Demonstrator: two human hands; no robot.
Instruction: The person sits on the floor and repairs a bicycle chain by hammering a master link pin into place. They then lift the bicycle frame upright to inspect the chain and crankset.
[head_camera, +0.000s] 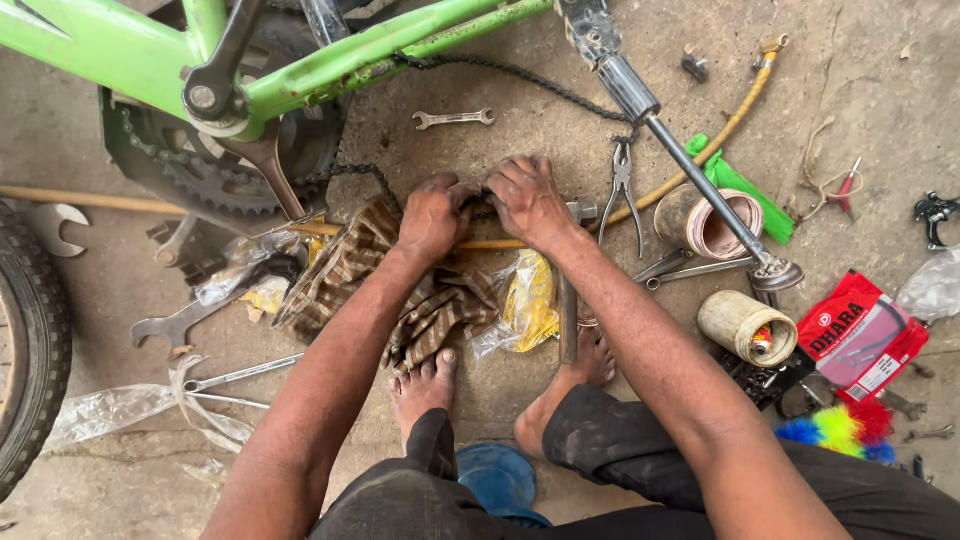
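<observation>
1. A black bicycle chain (520, 75) runs down from the green bicycle frame (330, 60) to the concrete floor (880, 90). Its lower end lies between the person's two hands, on the ground just beyond a striped brown cloth (420, 300).
2. The left hand (432, 215) and right hand (525, 200) are pressed close together, fingertips meeting, both pinched on the chain. Both hands are dark with grease.
3. Below the hands, the person's bare feet rest on the floor, the left foot (425, 385) on the cloth's edge.
4. Just right of the right hand lie pliers (622, 190). Further right is a pump shaft (690, 160) crossing over a tin can (705, 222).
5. Beyond the hands lies a small double-ended spanner (453, 118).
6. To the left sits the chainring (210, 170) with its crank arm (265, 165), and part of a tyre (30, 340) shows at the left edge.
7. At the far right lies a red packet (860, 335) near a cylindrical container (745, 327).
</observation>
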